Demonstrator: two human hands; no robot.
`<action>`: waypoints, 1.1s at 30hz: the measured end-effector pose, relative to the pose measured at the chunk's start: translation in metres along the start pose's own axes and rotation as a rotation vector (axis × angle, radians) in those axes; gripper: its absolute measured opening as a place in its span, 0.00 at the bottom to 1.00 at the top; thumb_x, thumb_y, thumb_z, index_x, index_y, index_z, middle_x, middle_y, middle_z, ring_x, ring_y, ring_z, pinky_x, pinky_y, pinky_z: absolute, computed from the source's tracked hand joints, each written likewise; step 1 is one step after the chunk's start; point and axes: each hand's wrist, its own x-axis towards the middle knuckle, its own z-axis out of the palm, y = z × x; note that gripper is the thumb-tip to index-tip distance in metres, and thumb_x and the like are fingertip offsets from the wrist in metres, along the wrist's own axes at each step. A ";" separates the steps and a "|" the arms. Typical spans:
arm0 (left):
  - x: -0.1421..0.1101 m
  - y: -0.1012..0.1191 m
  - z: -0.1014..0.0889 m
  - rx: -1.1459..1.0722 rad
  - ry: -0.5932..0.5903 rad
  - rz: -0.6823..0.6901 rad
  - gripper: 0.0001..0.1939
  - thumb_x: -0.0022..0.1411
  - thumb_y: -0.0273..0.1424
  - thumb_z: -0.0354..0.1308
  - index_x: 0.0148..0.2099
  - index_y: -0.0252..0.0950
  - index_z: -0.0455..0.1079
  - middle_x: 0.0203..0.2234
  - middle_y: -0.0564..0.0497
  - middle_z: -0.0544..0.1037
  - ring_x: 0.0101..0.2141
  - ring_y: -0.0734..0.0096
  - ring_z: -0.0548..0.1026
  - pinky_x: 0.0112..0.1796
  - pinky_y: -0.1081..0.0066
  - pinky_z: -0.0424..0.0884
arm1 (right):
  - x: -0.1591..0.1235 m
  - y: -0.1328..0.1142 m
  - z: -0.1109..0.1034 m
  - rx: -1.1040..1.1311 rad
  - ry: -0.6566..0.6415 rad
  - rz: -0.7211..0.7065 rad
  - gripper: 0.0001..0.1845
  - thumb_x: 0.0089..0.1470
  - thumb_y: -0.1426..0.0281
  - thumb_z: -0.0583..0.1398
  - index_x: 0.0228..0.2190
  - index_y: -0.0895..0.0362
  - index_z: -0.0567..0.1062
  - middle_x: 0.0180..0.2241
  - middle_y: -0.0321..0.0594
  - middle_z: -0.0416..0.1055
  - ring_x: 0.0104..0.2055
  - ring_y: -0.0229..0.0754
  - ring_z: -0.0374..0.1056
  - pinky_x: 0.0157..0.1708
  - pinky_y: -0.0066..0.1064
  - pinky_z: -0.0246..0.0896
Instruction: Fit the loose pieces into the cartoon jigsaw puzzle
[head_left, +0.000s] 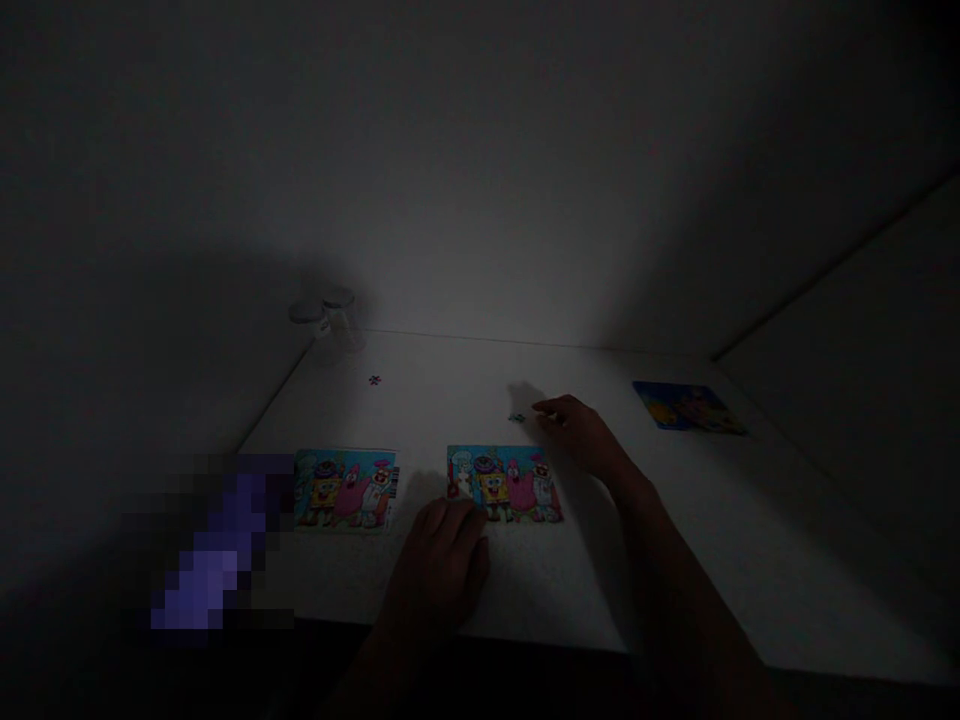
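Just in front of me lies a cartoon jigsaw puzzle [517, 485], with a pale patch near its left edge. My left hand [442, 555] rests palm down over its lower left corner, fingers loosely bent; the fingertips are hard to see in the dim light. Beyond the puzzle, a small jigsaw piece [517, 418] sits on the table. Right of that piece is my right hand [577, 432], index finger and thumb stretched toward it, slightly apart and not touching it. Nothing shows between those fingers. To the left, a card [345, 490] carries the same cartoon picture.
Another small jigsaw piece [375, 380] lies farther back on the white table [442, 385]. Clear containers [341, 320] stand at the back left corner. A blue picture card [688, 407] is at the right. Walls enclose the back and right, and a blurred purple patch [214, 565] covers the left.
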 end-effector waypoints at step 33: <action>-0.001 -0.002 0.002 0.027 0.095 0.062 0.13 0.66 0.26 0.47 0.47 0.33 0.72 0.41 0.45 0.78 0.42 0.62 0.74 0.43 0.59 0.75 | -0.002 -0.023 0.013 0.780 -0.162 0.030 0.16 0.48 0.63 0.62 0.40 0.58 0.75 0.33 0.38 0.72 0.33 0.39 0.65 0.32 0.30 0.60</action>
